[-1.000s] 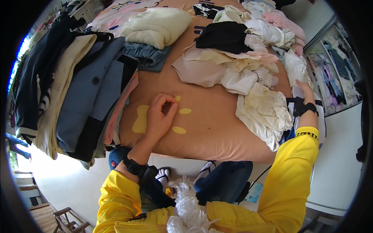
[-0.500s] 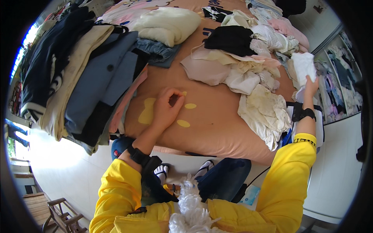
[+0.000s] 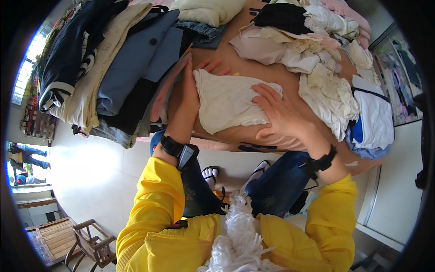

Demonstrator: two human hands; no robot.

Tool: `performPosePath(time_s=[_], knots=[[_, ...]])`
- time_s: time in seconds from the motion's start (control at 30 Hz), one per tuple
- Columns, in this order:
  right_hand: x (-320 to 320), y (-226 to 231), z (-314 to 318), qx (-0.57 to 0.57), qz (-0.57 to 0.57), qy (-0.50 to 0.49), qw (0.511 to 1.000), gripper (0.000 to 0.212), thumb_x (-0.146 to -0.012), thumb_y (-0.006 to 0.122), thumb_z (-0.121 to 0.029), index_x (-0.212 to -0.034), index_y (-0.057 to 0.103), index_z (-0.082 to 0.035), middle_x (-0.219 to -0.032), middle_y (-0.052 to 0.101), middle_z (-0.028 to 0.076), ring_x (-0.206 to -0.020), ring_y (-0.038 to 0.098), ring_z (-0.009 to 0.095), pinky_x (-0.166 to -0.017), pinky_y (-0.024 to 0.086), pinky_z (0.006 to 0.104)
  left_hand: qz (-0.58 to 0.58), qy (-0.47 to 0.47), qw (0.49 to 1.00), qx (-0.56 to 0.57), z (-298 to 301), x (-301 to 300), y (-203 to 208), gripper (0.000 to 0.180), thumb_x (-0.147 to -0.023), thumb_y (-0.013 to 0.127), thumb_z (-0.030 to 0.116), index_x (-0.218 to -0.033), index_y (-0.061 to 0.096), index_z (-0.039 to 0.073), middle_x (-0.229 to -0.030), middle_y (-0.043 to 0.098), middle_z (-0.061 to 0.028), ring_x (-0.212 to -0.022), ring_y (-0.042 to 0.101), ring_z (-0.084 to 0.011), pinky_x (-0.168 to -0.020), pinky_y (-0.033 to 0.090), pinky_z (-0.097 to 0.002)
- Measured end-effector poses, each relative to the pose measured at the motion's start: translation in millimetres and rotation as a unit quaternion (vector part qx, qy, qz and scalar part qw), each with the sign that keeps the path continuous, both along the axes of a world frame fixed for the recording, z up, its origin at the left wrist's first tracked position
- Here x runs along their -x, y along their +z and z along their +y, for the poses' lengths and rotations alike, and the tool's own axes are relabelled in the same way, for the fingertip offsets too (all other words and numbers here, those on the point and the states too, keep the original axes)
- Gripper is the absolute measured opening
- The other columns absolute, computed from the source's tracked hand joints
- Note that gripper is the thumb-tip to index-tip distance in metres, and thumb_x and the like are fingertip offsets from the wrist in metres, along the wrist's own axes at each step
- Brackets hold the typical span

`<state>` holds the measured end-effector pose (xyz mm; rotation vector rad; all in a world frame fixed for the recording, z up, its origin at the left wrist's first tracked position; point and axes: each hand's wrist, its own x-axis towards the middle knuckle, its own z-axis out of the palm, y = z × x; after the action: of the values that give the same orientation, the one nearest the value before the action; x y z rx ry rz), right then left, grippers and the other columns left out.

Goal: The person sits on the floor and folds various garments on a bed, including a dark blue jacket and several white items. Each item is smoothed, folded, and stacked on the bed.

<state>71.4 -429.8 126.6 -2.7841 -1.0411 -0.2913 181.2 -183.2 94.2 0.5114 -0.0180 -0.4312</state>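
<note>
A small off-white cloth garment [image 3: 226,102] lies spread on the brown bed sheet, near the bed's front edge. My right hand [image 3: 281,111] rests on its right part, with the fingers apart and pressed flat. At the garment's left edge is my left hand [image 3: 191,86], its fingers stretched out past the far left corner, touching the sheet. Close beside that hand stands a stack of folded clothes, with a pink layer [image 3: 170,84] at its right side. What kind of garment the cloth is I cannot tell.
The tall stack at left holds a blue-grey garment [image 3: 131,63] and a cream one [image 3: 106,68]. Rumpled pale clothes [image 3: 324,90] and a black piece [image 3: 281,18] lie at right. A folded white item [image 3: 374,111] sits at the right bed edge; a wooden chair [image 3: 93,242] stands lower left.
My right hand has come from the pile at far right to the middle with a white cloth, which now lies flat. My left hand has opened from a curled pose. The view has shifted.
</note>
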Motion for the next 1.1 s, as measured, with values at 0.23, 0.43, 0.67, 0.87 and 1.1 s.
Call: performPosePath(time_s=[0.23, 0.43, 0.67, 0.87, 1.1], knots=[[0.4, -44.3, 3.1, -0.598, 0.055, -0.199, 0.774, 0.05, -0.081, 0.077, -0.026, -0.123, 0.057, -0.007, -0.121, 0.058, 0.01, -0.11, 0.055, 0.023, -0.094, 0.043, 0.0324, -0.017, -0.028, 0.993, -0.11, 8.9, 4.2, 8.6, 0.044, -0.091, 0.058, 0.024, -0.124, 0.043, 0.001, -0.131, 0.053, -0.0231, -0.124, 0.05, -0.0429, -0.103, 0.042, -0.0535], [8.2, -45.5, 9.9, -0.47, 0.003, -0.206, 0.859, 0.045, -0.077, 0.079, -0.015, -0.118, 0.062, -0.006, -0.113, 0.061, 0.011, -0.104, 0.058, 0.023, -0.087, 0.047, 0.0312, -0.153, 0.037, 0.92, -0.36, 18.0, 14.1, 8.8, 0.041, -0.089, 0.057, 0.002, -0.127, 0.041, 0.0, -0.131, 0.055, -0.022, -0.116, 0.058, -0.0341, -0.1, 0.048, -0.0421], [13.2, -42.6, 6.5, -0.624, 0.079, -0.224, 0.744, 0.023, -0.087, 0.071, -0.015, -0.102, 0.061, -0.001, -0.085, 0.064, 0.001, -0.08, 0.056, 0.007, -0.072, 0.045, 0.0215, -0.051, 0.006, 0.971, -0.234, 27.7, 6.7, 4.1, 0.032, -0.091, 0.056, 0.0, -0.121, 0.044, 0.002, -0.119, 0.063, -0.0221, -0.108, 0.062, -0.0297, -0.094, 0.051, -0.0388], [-8.2, -10.7, 15.0, -0.666, 0.0, -0.196, 0.719, 0.022, -0.09, 0.067, -0.016, -0.104, 0.059, -0.002, -0.09, 0.061, 0.001, -0.081, 0.053, 0.007, -0.072, 0.043, 0.0205, -0.07, -0.015, 0.959, -0.273, 26.2, 3.3, -0.7, 0.042, -0.085, 0.068, 0.006, -0.121, 0.047, 0.002, -0.112, 0.065, -0.0189, -0.103, 0.063, -0.0263, -0.088, 0.053, -0.0366], [-47.4, 19.7, 52.2, -0.374, -0.186, -0.282, 0.864, 0.056, -0.082, 0.075, -0.023, -0.129, 0.05, -0.003, -0.124, 0.057, 0.014, -0.114, 0.055, 0.027, -0.097, 0.043, 0.0356, -0.17, 0.038, 0.868, -0.465, 26.5, 6.7, -6.9, 0.044, -0.08, 0.072, 0.002, -0.12, 0.054, 0.005, -0.107, 0.061, -0.0072, -0.097, 0.061, -0.0181, -0.084, 0.051, -0.0302]])
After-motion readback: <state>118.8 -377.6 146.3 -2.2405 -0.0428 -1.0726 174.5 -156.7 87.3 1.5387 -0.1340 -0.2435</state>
